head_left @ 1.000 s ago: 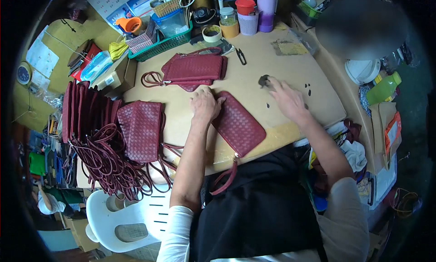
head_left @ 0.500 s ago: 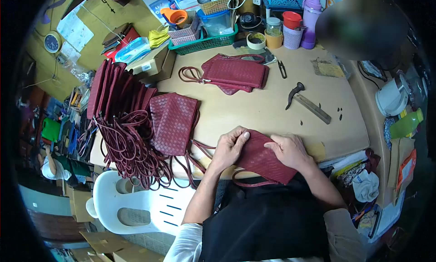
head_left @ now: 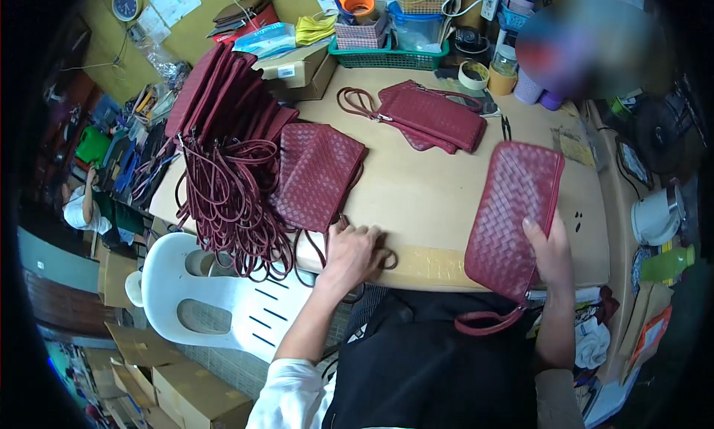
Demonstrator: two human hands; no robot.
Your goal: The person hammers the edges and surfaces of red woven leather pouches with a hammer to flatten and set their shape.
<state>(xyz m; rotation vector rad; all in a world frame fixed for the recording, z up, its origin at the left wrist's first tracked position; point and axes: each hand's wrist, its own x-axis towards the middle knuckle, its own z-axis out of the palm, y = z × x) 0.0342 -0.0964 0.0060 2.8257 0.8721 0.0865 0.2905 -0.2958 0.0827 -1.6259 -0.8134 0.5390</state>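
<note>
My right hand (head_left: 550, 254) grips a dark red woven wristlet pouch (head_left: 513, 217) by its right edge, thumb on the front. The pouch is tilted up above the table's right side, and its strap (head_left: 487, 323) hangs below. Low at the table's front edge, my left hand (head_left: 353, 252) has its fingers curled over a dark red wrist strap (head_left: 388, 259), beside the corner of a stacked pouch (head_left: 316, 176). More pouches (head_left: 230, 102) stand in a row at the left, their tangled straps (head_left: 230, 213) spilling over the edge.
Two or so pouches (head_left: 435, 117) lie at the table's back. Pliers (head_left: 506, 128) lie partly behind the held pouch. A green basket (head_left: 390, 57) and tape roll (head_left: 473, 75) stand behind. A white chair (head_left: 186, 291) is at left; another person (head_left: 93, 210) is farther off.
My hands have parted. My right hand has carried the pouch right and turned its woven face up, covering the hammer. My left hand let go of it and moved down-left to the straps.
</note>
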